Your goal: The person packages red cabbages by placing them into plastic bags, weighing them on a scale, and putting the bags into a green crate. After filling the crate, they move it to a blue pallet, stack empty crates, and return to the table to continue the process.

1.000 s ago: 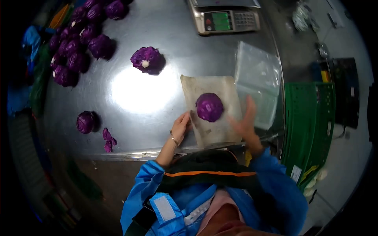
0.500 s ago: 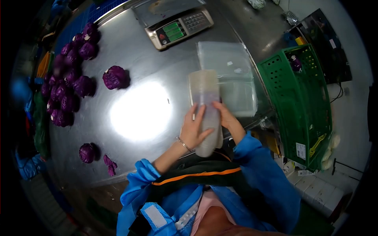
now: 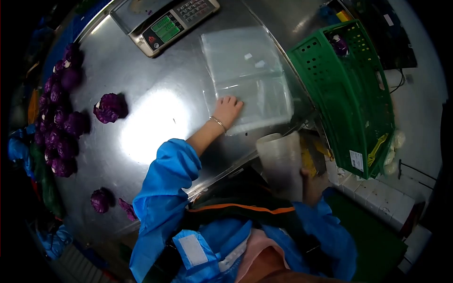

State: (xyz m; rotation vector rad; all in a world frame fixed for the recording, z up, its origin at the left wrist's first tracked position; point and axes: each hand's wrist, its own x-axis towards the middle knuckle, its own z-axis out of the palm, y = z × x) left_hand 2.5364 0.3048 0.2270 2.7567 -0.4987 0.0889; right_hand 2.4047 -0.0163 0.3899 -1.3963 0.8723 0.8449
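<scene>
My left hand (image 3: 228,110) rests palm down on the left edge of a flat stack of clear plastic bags (image 3: 264,78), its fingers slightly bent and lying on the plastic. A metal bracelet circles that wrist. My right hand (image 3: 309,187), partly hidden and dim, grips a whitish roll of plastic film (image 3: 281,162) from its right side. The roll hangs off the table's front edge, close to my apron.
Several red cabbages (image 3: 61,118) are heaped at the left; one cabbage (image 3: 109,108) and another (image 3: 99,201) sit apart, near a loose leaf (image 3: 126,209). A digital scale (image 3: 163,29) stands at the back. A green crate (image 3: 337,94) with a wrapped cabbage (image 3: 339,45) is at the right.
The roll has left the table with my right hand, moving right and down past the front edge. My left hand has let go of the roll and now lies on the bags.
</scene>
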